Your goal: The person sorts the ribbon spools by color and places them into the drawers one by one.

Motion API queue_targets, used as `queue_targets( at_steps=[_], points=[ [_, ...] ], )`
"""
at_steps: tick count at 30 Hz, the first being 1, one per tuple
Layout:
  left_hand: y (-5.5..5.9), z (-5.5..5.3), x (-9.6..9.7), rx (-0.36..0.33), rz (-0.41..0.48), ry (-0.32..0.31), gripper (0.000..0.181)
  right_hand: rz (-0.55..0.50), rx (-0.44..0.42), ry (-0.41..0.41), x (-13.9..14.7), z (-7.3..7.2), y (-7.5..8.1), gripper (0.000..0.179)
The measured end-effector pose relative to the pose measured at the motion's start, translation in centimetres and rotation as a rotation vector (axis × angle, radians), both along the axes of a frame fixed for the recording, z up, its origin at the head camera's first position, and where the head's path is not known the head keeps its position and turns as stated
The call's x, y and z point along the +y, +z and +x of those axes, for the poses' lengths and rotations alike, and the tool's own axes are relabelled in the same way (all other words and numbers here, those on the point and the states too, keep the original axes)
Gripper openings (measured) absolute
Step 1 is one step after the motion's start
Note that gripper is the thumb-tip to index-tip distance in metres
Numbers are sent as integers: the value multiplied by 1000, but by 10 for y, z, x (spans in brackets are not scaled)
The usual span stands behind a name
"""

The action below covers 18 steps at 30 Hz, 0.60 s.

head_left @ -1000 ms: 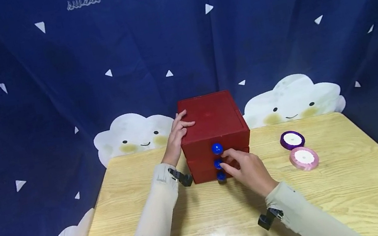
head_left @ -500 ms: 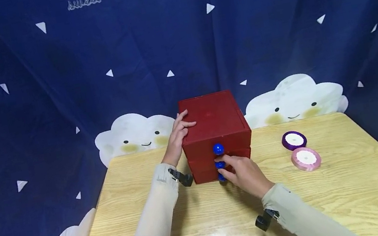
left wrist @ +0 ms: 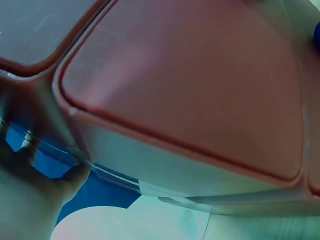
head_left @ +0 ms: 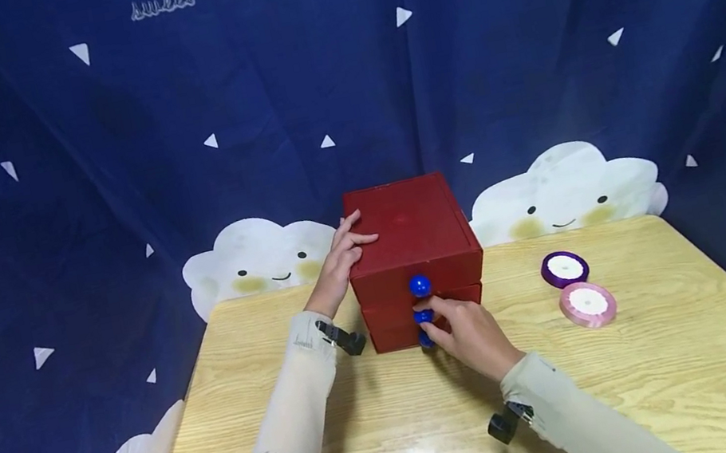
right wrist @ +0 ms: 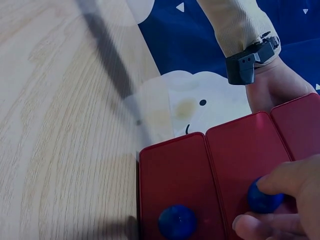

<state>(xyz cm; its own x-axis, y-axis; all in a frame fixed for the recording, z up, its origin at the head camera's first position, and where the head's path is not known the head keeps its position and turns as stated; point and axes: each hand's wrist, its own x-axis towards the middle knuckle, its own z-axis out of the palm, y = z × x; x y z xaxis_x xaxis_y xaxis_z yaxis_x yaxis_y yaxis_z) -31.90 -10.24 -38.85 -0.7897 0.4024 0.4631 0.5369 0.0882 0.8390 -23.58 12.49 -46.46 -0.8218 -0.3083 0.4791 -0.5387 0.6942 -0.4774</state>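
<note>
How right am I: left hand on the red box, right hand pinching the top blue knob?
Not quite: the right hand pinches the middle knob, not the top knob, as the head view shows. The left hand is on the red box, as you said.

Glossy knobs point(head_left: 420, 286), smooth plastic box point(head_left: 411, 230), wood-grained table point(head_left: 690, 347)

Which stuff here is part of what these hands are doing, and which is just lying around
Part of the job:
Red drawer box, touched by the left hand
Middle blue knob, pinched by the right hand

Apparently just lying about, on the table:
Purple ribbon roll
Pink ribbon roll
</note>
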Motion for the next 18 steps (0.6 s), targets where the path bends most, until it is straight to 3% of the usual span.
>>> queue_targets(
  at_steps=[18],
  points=[
    [1, 0, 0, -13, -1, 1, 37, -13, -12, -8, 2, 24, -1, 29]
  ],
)
